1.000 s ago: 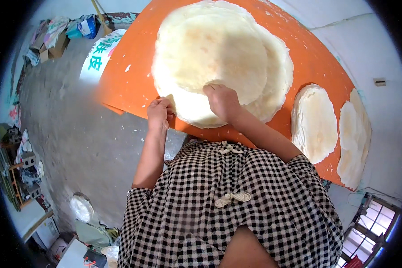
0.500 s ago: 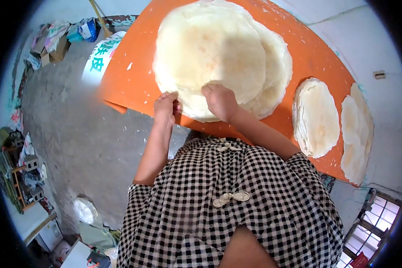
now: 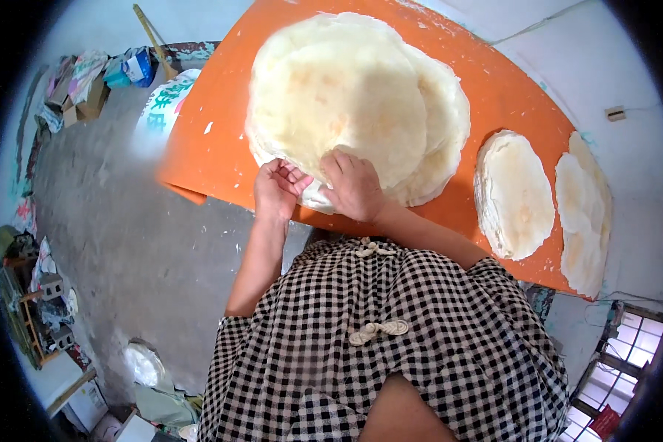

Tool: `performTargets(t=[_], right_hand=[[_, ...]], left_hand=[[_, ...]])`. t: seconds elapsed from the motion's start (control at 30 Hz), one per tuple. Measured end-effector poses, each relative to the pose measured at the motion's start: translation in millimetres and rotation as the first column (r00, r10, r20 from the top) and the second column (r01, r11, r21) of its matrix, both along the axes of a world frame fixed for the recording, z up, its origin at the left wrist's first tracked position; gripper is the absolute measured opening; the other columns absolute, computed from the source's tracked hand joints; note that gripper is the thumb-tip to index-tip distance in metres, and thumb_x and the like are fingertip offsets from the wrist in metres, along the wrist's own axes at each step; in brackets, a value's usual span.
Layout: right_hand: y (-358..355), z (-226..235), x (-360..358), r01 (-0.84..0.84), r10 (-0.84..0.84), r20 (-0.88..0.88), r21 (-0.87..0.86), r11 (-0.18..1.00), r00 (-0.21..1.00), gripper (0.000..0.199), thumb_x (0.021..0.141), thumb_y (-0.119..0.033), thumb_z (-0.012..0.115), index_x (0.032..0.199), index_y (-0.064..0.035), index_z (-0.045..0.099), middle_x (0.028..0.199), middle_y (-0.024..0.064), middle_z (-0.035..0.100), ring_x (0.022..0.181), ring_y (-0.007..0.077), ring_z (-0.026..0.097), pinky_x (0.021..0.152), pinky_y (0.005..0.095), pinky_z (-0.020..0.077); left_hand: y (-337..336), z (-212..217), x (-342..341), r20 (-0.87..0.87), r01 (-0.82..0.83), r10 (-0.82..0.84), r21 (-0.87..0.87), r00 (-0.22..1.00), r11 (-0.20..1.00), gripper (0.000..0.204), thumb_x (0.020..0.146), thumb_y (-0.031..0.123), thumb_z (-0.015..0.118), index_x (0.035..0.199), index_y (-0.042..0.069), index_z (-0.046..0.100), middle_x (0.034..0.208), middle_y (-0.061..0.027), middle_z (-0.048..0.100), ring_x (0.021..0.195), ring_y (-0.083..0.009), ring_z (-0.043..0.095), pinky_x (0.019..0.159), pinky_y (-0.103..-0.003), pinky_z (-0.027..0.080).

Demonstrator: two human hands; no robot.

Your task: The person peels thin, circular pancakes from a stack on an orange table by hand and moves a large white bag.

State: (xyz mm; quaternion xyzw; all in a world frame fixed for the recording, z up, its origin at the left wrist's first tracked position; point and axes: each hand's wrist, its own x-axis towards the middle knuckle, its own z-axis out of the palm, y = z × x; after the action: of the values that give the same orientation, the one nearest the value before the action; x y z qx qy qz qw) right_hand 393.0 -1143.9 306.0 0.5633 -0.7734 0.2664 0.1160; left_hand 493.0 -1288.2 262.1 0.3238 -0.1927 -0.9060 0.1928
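A stack of large, thin, pale round flatbreads (image 3: 339,96) lies on the orange tabletop, with more rounds showing out from under its right side. My left hand (image 3: 278,190) is at the stack's near-left edge, palm turned up and fingers loosely bent and apart. Its fingertips meet the rim of the top flatbread. Beside it, my right hand (image 3: 352,186) rests on the near edge, fingers laid on the top sheet and thumb spread toward the lower layers. Neither hand shows a clear grip.
To the right on the orange table (image 3: 449,228) sit a second flatbread stack (image 3: 517,195) and some overlapping sheets (image 3: 583,221) near the wall. A printed white sack (image 3: 162,110) leans by the table's left corner. Boxes (image 3: 88,99) and a broom (image 3: 155,40) stand farther off.
My left hand has turned palm up and loosened from a pinch at the edge. My right hand has opened from closed fingers to lying on the sheet. The view has shifted slightly.
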Motion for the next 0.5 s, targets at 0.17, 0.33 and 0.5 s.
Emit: performTargets(t=[0.17,0.33,0.5], right_hand=[[-15.1,17.7,-42.5,0.071,-0.196,0.226,0.466,0.882,0.954,0.021,0.082,-0.023,0.048,0.091,-0.0105,0.061,0.082,0.0176,0.062,0.08,0.0314,0.061,0.073,0.0446,0.0461],[-29.0,153.5,-157.0,0.303,-0.341,0.073,0.31,0.901,0.937,0.035,0.081,-0.036,0.053,0.093,-0.0052,0.064,0.094,0.0138,0.064,0.084,0.0273,0.06,0.075,0.0388,0.0463],[-30.4,260.4,-225.7,0.528,-0.557,-0.234,-0.178,0.83,0.797,0.019,0.078,-0.02,0.055,0.082,-0.0038,0.064,0.078,0.0212,0.061,0.077,0.0382,0.059,0.071,0.0454,0.0476]], left_hand=[[20.1,-26.6,-17.9,0.189,0.171,0.189,-0.979,0.964,0.109,0.034,0.079,0.01,0.046,0.111,0.0,0.053,0.101,-0.0143,0.056,0.094,-0.0279,0.052,0.088,-0.035,0.042],[37.8,5.0,-27.3,0.522,0.588,0.299,-0.782,0.799,-0.206,0.039,0.073,0.014,0.059,0.111,0.008,0.053,0.119,-0.0149,0.041,0.108,-0.0327,0.04,0.086,-0.04,0.043],[37.1,5.1,-30.2,0.613,0.67,0.277,-0.708,0.74,-0.223,0.043,0.074,0.018,0.064,0.116,0.009,0.054,0.123,-0.014,0.04,0.109,-0.0322,0.041,0.088,-0.04,0.042]])
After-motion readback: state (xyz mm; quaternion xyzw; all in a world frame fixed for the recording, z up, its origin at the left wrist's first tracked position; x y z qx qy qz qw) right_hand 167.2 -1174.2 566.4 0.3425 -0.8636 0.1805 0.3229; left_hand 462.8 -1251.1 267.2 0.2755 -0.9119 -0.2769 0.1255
